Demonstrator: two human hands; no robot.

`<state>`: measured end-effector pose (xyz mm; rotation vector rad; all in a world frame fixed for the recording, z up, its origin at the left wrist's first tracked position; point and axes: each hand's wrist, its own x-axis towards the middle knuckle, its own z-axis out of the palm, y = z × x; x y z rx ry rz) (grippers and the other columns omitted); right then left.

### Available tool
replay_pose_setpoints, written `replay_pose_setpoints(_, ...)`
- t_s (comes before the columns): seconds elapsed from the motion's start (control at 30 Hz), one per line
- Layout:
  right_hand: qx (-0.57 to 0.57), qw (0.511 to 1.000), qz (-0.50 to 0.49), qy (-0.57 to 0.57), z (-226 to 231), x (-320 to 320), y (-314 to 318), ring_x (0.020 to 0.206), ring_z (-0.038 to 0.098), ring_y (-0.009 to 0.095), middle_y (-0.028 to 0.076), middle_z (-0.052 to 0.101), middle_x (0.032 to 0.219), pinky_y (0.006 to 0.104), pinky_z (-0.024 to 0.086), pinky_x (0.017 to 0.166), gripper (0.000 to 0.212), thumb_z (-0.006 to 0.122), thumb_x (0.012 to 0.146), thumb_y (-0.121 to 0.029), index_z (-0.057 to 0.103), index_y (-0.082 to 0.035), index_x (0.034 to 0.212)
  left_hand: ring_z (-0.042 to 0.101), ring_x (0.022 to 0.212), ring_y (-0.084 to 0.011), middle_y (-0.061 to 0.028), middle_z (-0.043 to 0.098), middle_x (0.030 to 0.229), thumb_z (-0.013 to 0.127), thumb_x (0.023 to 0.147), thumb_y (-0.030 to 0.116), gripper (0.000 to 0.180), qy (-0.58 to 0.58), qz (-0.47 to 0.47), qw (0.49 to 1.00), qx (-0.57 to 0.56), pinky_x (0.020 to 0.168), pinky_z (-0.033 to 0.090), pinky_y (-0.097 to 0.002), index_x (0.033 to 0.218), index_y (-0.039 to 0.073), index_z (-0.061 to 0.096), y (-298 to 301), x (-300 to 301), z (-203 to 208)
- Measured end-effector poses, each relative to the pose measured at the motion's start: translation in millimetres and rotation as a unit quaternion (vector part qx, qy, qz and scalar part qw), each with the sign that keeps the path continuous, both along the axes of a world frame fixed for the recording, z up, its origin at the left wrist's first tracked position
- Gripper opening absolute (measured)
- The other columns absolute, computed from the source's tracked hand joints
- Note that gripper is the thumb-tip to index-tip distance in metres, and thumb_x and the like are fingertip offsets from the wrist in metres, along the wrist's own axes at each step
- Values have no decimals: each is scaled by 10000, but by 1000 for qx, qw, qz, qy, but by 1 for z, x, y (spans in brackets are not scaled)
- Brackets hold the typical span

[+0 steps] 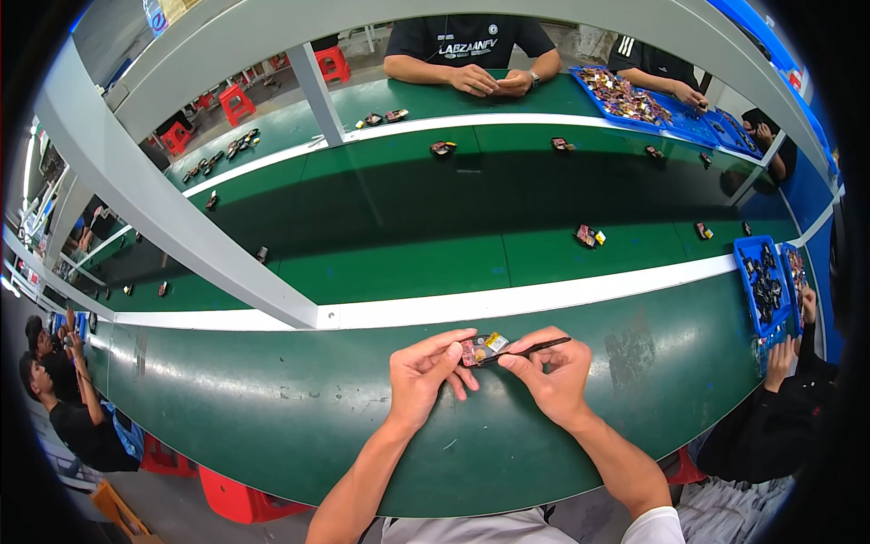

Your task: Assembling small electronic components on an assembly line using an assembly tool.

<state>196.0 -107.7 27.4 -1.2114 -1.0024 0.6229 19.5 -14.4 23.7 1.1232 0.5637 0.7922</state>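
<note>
Above the near green bench, my left hand (420, 374) pinches a small electronic module (475, 352) by its left side. The module has a red circuit board in a black shell and a yellow-and-white label. In my right hand (559, 379) is a pair of slim black tweezers (546, 345), gripped between thumb and fingers. Their tip reaches the module's right edge; whether it touches a part inside is too small to tell. The back end of the tweezers points right, past my fingers.
Behind a white rail runs a green conveyor belt (408, 263) carrying several similar modules (589, 237). Blue trays of parts (763, 283) stand at the right end of my bench. A slanting white post (181, 204) rises at the left. Co-workers sit across and on both sides.
</note>
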Motion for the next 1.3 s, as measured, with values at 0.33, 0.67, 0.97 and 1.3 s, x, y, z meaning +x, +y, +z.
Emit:
replay_pose_setpoints(0.33, 9, 1000, 1, -26, 2, 3, 1, 483, 388, -24, 15, 702, 743, 183, 261, 437, 140, 818, 807, 35, 708, 21, 892, 682, 618, -172, -142, 703, 874, 571, 1032, 78, 254, 6, 6, 1000, 23, 487, 532, -249, 1219, -57, 678, -2, 1, -1)
replay_pose_setpoints(0.67, 1, 999, -3, -45, 1, 4, 2, 480, 378, -26, -19, 646, 662, 191, 245, 435, 147, 825, 808, 20, 712, 18, 902, 674, 568, -190, -149, 696, 783, 577, 1031, 117, 266, 17, 22, 1000, 14, 463, 523, -260, 1168, -84, 685, -5, 4, 1)
replay_pose_setpoints(0.97, -11, 999, 11, -41, 1, 6, 2, 480, 370, -26, -46, 586, 617, 192, 240, 437, 146, 824, 811, 17, 708, 14, 901, 669, 564, -178, -139, 693, 771, 566, 1040, 136, 279, 23, 17, 999, 19, 465, 512, -253, 1169, -80, 687, -6, 5, 1)
replay_pose_setpoints(1.3, -9, 999, -5, -40, 2, 1, 2, 480, 368, -24, -39, 600, 630, 194, 239, 438, 143, 821, 812, 18, 710, 14, 902, 656, 549, -160, -133, 693, 768, 556, 1044, 137, 284, 28, 26, 999, 26, 444, 489, -237, 1169, -84, 685, -5, 4, 1)
